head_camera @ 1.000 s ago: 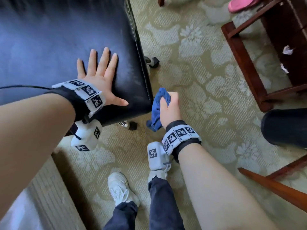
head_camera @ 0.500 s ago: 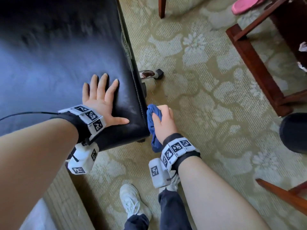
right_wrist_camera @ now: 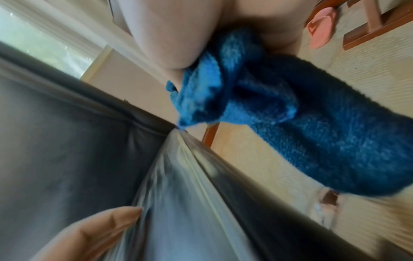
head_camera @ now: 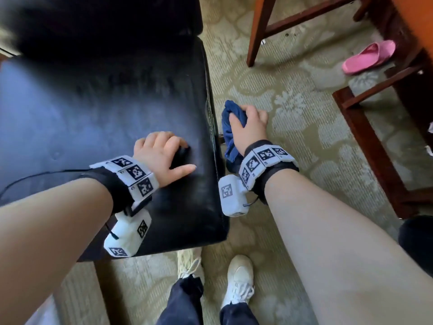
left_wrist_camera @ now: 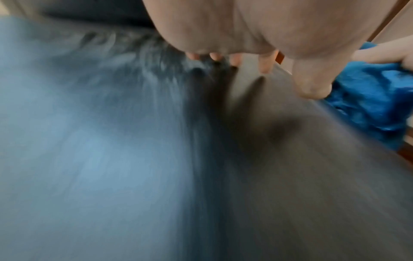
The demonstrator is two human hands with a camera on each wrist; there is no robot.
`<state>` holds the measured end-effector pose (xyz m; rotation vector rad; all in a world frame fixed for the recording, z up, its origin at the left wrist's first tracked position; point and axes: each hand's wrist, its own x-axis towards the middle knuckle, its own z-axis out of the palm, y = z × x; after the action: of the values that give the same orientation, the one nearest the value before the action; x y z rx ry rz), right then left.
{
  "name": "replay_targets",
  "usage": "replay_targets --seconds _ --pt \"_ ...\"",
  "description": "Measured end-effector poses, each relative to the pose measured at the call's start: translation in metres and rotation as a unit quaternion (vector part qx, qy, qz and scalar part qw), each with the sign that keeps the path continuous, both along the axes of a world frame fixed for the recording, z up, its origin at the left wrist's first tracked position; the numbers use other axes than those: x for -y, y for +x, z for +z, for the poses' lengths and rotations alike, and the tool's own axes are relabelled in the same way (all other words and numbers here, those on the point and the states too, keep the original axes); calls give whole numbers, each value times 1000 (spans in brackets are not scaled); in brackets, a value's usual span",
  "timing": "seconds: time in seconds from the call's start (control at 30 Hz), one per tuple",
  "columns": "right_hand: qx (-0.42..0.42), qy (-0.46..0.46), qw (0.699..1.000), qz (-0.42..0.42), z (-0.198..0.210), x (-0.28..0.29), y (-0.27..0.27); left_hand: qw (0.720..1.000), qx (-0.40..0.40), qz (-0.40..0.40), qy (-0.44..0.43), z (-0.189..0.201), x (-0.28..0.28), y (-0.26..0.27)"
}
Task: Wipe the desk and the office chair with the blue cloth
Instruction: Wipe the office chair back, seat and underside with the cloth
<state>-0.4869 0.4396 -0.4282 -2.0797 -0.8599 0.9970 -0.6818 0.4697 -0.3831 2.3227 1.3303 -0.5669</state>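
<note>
The office chair's black leather seat fills the left of the head view. My left hand rests on it near the right edge, fingers bent down onto the leather, thumb out, holding nothing. In the left wrist view its fingertips touch the blurred seat. My right hand grips the bunched blue cloth against the seat's right side edge. The right wrist view shows the cloth hanging from the palm beside the seat's seam. The desk top is out of view.
Patterned green carpet lies right of the chair. Wooden legs stand at the back and a dark wooden frame at the right. A pink slipper lies between them. My white shoes are below the seat's front.
My right hand has slid the cloth forward along the seat's right side. My left hand's flat fingers have bent down onto the leather. The view has shifted toward the chair's back.
</note>
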Motion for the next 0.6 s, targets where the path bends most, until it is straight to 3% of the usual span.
replay_targets --seconds 0.1,0.2,0.4,0.6 --pt "18 12 999 -41 2 -45 19 996 -18 5 84 -8 -72 16" --pt "61 43 997 -28 4 -97 27 997 -58 2 54 -24 -125 28" --pt "192 5 974 121 -1 -178 27 999 -49 -8 -12 -42 -139 22" --pt "192 -7 965 177 -4 -184 22 997 -69 -10 -34 -45 -146 25"
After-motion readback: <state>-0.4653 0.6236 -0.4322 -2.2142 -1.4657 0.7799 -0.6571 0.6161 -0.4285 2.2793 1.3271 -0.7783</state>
